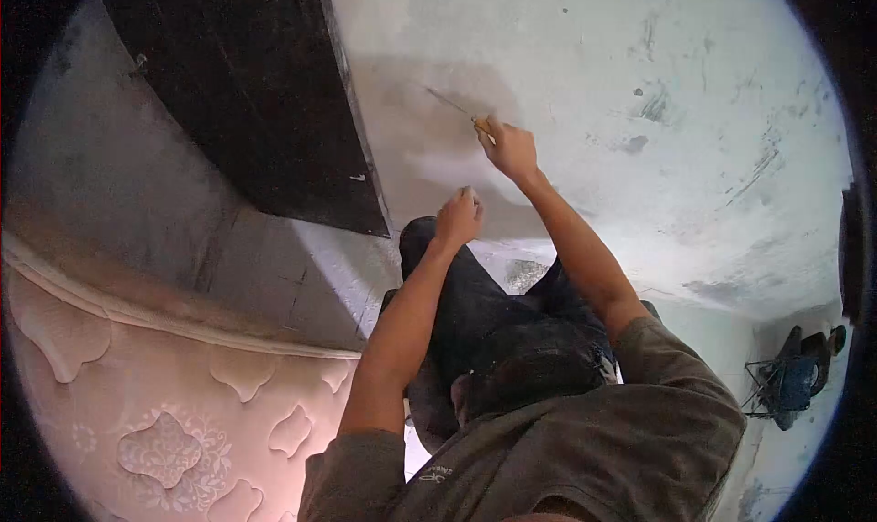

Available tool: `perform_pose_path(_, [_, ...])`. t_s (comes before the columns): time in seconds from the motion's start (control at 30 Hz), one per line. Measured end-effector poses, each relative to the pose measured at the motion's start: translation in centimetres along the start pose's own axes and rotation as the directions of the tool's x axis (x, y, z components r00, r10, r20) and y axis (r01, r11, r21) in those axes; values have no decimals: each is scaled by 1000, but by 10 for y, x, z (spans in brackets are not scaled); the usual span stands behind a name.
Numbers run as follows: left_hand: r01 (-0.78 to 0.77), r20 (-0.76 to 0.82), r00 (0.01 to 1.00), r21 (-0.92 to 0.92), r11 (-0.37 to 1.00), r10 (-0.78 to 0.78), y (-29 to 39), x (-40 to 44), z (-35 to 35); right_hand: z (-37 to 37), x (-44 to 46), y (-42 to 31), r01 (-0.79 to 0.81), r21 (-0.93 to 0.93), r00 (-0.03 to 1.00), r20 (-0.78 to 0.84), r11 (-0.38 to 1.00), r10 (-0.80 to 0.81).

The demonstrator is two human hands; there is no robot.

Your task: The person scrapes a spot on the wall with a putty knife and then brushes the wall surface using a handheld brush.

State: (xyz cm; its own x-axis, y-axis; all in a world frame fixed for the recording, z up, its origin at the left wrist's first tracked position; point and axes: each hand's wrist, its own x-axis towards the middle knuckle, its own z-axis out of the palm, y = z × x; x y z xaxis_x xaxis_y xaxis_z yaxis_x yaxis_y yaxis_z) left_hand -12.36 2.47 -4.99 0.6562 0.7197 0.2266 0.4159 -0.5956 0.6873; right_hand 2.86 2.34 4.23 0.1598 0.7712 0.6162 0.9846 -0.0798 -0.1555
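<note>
In the head view, my right hand (512, 149) is closed around the yellow handle of a thin metal-bladed tool (449, 101). Its narrow shaft points up and left, close to the pale wall (585, 74); whether the tip touches, I cannot tell. The exact kind of tool is not clear from this angle. Lower and to the left, my left hand (459, 217) has its fingers curled closed, above my knee and near the wall. Something pale shows at its fingertips, too small to name. Shadows of both hands fall on the wall.
A dark door-like panel (247, 93) stands left of my hands, its edge close to them. A pink patterned mattress (164, 403) fills the lower left. Grey flooring (283, 275) lies between them. Dark items (797, 376) sit at the far right. Marks and stains dot the wall.
</note>
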Motion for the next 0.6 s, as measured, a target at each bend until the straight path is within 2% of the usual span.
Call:
perform_pose_path(0.07, [-5,-11,1000,-5,1000,5,-3,5,-1,2,-1,1,-14,102,989,-148,995,29])
perform_pose_path(0.1, [-4,-9,1000,-18,1000,4,-3,3,3,4,-1,5,-12,99,990,-141,995,26])
perform_pose_path(0.17, [-20,-4,1000,-13,1000,20,-5,2,6,3,2,7,110,66,992,-72,992,-105])
perform_pose_path(0.2, [-38,-6,999,-2,999,38,-7,3,4,0,-1,3,101,67,992,-78,993,-96])
perform_pose_path(0.27, [-52,-20,998,-9,999,51,-7,5,1,-7,-2,-5,-28,100,991,-127,995,40])
perform_pose_path(0.3, [-57,-27,998,-24,998,56,-6,3,3,-8,0,-3,-24,97,992,-122,995,36])
perform_pose_path(0.37, [-50,-22,999,-21,999,50,-3,0,5,-9,2,-1,-33,42,999,23,999,32])
perform_pose_path(0.4, [-48,-21,999,-10,999,48,-3,0,2,-7,-1,-1,-39,46,999,17,998,39])
perform_pose_path(0.47, [-37,-13,999,-1,999,37,-3,3,-3,-4,0,-1,-56,92,992,-112,994,66])
perform_pose_path(0.5, [-17,4,1000,-7,1000,17,-2,3,1,-5,2,1,-49,88,992,-109,995,59])
perform_pose_path(0.57, [-15,2,1000,-16,1000,16,-1,0,4,-8,-2,3,28,55,999,30,998,-29])
perform_pose_path(0.6, [-18,-6,1000,-16,1000,18,-2,1,1,-10,-5,0,22,57,999,24,998,-23])
